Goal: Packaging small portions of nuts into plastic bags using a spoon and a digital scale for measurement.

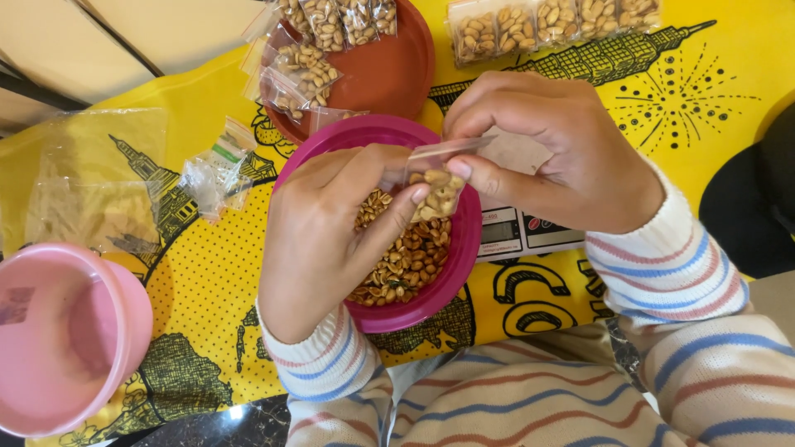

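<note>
Yellow printed cloth [207, 290]; both hands [319, 236] [555, 153] pinch small peanut bag [437, 186], upright, mouth up, over magenta bowl [451, 265].

We think this is a home where someone packs snacks to sell. The worktop [662, 91] has a bright yellow cloth [207, 281] with black drawings of towers on it, like a table at home. On it we see a small kitchen scale [522, 233], a magenta bowl [460, 248] full of roasted peanuts [406, 261], and a brown-red bowl [397, 66] holding little filled peanut bags [310, 70]. More filled bags [551, 23] lie in a row, with empty little plastic bags [217, 172] and a pink tub [66, 339] close by.
</note>
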